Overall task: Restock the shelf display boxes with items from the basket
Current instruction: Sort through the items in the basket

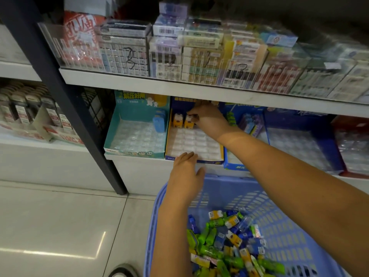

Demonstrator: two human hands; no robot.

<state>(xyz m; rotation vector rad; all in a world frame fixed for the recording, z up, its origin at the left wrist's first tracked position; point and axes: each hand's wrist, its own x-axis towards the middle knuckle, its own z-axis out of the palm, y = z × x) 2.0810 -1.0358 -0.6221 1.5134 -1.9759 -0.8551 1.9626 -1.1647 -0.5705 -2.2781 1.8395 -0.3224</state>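
Basket point(279, 216) of wrapped items point(225, 242) nearest, under shelf point(139, 172) | left hand point(184, 170) flat, fingers straight, on display box point(209, 161) front | right hand point(207, 118) pinching yellow item point(189, 121) in back row | best seated upright, snug beside its neighbour point(177, 120).

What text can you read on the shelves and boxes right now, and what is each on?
"解压好": teal display box, back panel; the fourth character is unclear.
"橡皮": its front lip; the earlier characters are blurred.
"解压": blue display box, front lip.
"3": handwritten on the clear shelf guard.
Too blurred to read: barcodes, price tags, red pack, basket items, and the yellow item pinched by the right hand.
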